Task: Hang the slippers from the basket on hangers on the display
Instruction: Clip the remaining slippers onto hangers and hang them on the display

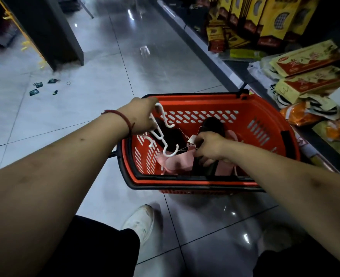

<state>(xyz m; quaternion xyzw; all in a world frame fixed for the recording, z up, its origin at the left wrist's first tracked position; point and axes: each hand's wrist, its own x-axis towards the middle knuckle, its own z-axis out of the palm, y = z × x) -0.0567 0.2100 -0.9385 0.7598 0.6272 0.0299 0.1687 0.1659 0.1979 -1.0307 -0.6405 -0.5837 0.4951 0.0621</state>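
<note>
A red plastic basket (265,124) with a black rim stands on the tiled floor in front of me. Inside lie black slippers (213,124) and pink slippers (177,162). My left hand (143,116) hovers over the basket's left rim and grips white plastic hangers (161,132), whose hooks dangle into the basket. My right hand (209,144) is inside the basket, closed around a black slipper (205,166). A small white tag (191,139) on a thread sticks out beside that hand.
A low shelf (221,62) runs along the right with yellow and red boxed goods (305,60) and orange packets (301,114). A dark shelf end (51,33) stands at the upper left. Small dark scraps (37,87) litter the floor. My white shoe (141,220) is below the basket.
</note>
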